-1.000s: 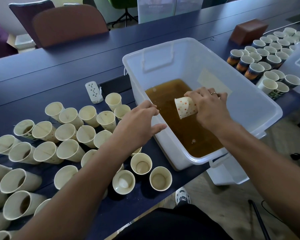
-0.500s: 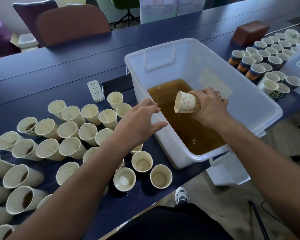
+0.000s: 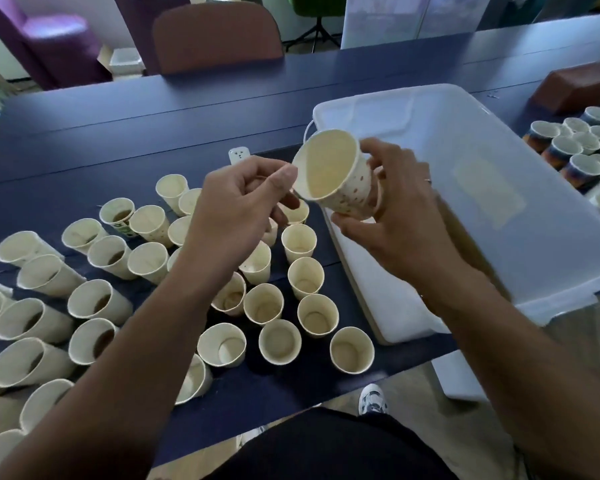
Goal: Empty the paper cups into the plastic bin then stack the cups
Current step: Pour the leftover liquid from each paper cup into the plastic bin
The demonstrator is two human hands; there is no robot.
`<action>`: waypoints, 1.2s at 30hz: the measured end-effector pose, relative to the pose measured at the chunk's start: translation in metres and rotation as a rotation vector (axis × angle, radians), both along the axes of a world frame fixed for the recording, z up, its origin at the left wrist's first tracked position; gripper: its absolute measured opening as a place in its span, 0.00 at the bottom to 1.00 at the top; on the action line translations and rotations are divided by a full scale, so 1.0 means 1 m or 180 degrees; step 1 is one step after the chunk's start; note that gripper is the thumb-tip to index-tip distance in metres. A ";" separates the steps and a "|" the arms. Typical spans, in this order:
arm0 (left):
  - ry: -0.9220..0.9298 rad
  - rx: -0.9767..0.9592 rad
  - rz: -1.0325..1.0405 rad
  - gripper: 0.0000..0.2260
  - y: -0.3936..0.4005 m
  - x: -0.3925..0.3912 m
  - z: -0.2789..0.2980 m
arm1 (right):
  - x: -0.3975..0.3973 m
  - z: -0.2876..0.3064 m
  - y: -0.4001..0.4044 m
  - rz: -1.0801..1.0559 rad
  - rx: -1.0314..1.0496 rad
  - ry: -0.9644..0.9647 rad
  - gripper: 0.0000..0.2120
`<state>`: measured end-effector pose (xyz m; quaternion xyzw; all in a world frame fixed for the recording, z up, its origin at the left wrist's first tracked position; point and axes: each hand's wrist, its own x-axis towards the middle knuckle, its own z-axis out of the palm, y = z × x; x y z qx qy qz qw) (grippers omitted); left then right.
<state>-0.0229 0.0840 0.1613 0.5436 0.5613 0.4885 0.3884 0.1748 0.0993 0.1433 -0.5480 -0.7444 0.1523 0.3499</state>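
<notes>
Cup movement is the main change: a second ago I saw my right hand [image 3: 400, 220] tipping the dotted paper cup [image 3: 333, 173] low over the brown liquid inside the plastic bin [image 3: 499, 209]; now I hold it lifted clear, above the bin's left wall, mouth tilted toward me and showing empty. Right fingers [image 3: 381, 150] wrap the cup's base and side, gripping it. My left hand [image 3: 238, 202], which hovered open by the bin's wall, is now raised just beside the cup's rim, fingers curled loosely with the thumb at the rim and nothing held. The view has also swung left, so the bin's liquid is mostly hidden behind my right forearm.

On the navy worktop [image 3: 118, 133], between its near edge and the bin, I count roughly thirty cream cups [image 3: 279, 341] standing upright, some holding brown dregs. Near the right edge stands a second cluster of banded cups [image 3: 565, 150]; about fifteen show, the rest cut off.
</notes>
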 end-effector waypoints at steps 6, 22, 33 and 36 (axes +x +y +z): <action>0.0118 -0.0270 0.0672 0.02 -0.031 -0.062 -0.020 | -0.065 -0.026 -0.008 0.0670 -0.0306 -0.0137 0.39; 0.0785 -0.0635 0.1865 0.02 -0.096 -0.176 -0.064 | -0.230 -0.049 0.008 0.1373 -0.0506 -0.0442 0.14; 0.1949 -0.1894 0.1033 0.03 -0.150 -0.235 -0.110 | -0.295 -0.110 0.023 0.1070 -0.1114 -0.1234 0.12; 0.2514 -0.2166 0.0638 0.11 -0.151 -0.231 -0.127 | -0.302 -0.121 0.021 0.1024 -0.1267 -0.1562 0.11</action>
